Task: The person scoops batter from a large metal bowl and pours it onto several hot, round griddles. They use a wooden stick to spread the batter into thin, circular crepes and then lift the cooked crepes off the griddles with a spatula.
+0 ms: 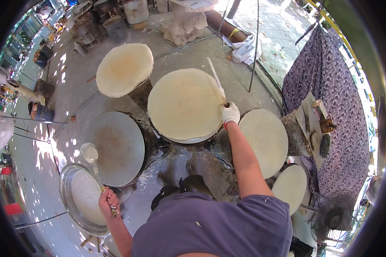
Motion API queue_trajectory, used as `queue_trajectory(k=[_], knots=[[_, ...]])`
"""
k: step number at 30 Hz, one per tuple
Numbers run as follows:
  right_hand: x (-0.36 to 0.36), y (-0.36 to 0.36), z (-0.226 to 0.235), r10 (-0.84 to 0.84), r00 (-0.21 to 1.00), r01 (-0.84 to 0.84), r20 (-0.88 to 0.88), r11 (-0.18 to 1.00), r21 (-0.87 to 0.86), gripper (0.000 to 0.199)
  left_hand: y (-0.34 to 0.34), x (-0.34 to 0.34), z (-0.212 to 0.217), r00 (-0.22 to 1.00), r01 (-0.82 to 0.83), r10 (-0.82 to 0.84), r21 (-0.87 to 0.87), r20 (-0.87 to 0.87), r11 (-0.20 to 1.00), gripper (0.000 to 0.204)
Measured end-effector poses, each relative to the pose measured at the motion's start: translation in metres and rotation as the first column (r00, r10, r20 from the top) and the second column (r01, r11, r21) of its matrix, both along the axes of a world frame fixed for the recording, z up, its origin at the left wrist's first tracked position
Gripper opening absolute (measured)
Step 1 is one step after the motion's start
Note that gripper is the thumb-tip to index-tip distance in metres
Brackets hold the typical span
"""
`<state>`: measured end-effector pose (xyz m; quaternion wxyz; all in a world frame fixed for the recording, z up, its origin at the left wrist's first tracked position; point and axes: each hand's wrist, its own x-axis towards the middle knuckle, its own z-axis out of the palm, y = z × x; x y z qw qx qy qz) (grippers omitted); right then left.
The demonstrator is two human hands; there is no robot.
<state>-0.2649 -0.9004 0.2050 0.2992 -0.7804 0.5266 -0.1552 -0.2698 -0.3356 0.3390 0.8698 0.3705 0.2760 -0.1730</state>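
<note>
Shirt (210, 229) nearest; ladle (89, 153) in left grip (109, 201).

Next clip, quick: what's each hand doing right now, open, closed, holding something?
Left hand: closed, holding the ladle by its handle.
Right hand, gloved: closed, holding the pale stick-like tool by its near end.
</note>
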Motion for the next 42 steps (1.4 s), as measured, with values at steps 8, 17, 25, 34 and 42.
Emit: queue_trajectory(k=[8,17,25,34,42], knots=[[0.019,-0.018,-0.020,0.109,0.963,-0.173,0.247,0.952,0.254,0.038,-0.006,0.001,-0.004,0.996,0.083,-0.083,-0.020,-0.013,0.996,0.008],[0.084,0.192,0.262,0.666,0.547,-0.747,0.508,0.662,-0.062,0.024,0.068,0.003,-0.013,0.998,0.006,-0.004,0.031,-0.064,1.000,0.008],[0.251,0.158,0.265,0.715,0.569,-0.805,0.407,0.584,0.099,0.028,0.119,0.004,-0.025,0.996,-0.044,0.047,0.046,-0.079,0.998,0.004],[0.335,0.245,0.291,0.931,0.364,-0.626,-0.025,0.225,-0.747,0.019,0.141,-0.003,-0.035,0.946,-0.299,0.308,0.099,-0.098,0.949,0.010],[0.379,0.227,0.026,0.863,0.462,-0.763,-0.205,0.269,-0.587,0.007,0.114,0.011,-0.032,0.899,-0.375,0.415,0.246,-0.138,0.894,0.023]])
